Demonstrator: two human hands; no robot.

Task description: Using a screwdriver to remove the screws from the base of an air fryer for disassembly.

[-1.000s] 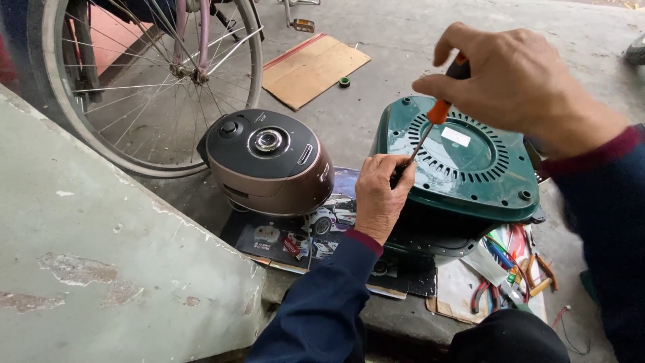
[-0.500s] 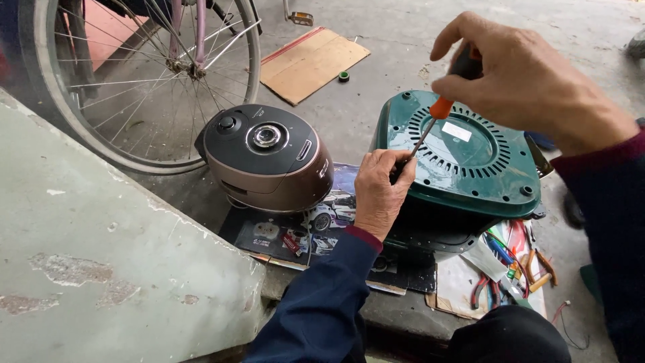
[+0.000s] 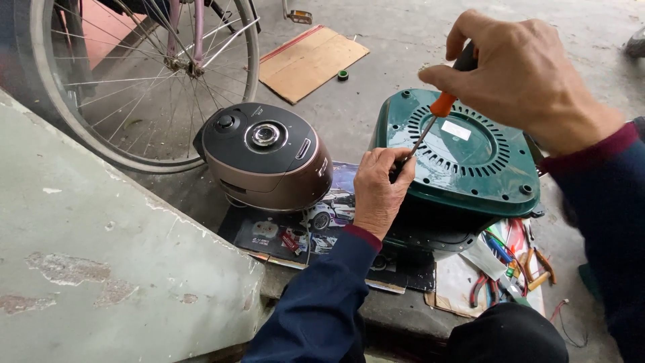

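The right hand [image 3: 524, 81] gripped a screwdriver [image 3: 437, 114] by its handle, while the left hand [image 3: 379, 191] pinched its tip against the green appliance base [image 3: 484, 168], beside a brown cooker [image 3: 265, 158].

- White rectangular label [image 3: 456, 130], stuck at the centre of the green appliance base [image 3: 470, 175], inside the ring of vent slots.
- Flattened brown cardboard sheet [image 3: 314, 62] with one red edge, lying on the concrete floor beyond the bicycle wheel [image 3: 134, 87].
- Dark printed sheet [image 3: 302, 232] with car pictures, spread under the brown cooker [image 3: 265, 158].
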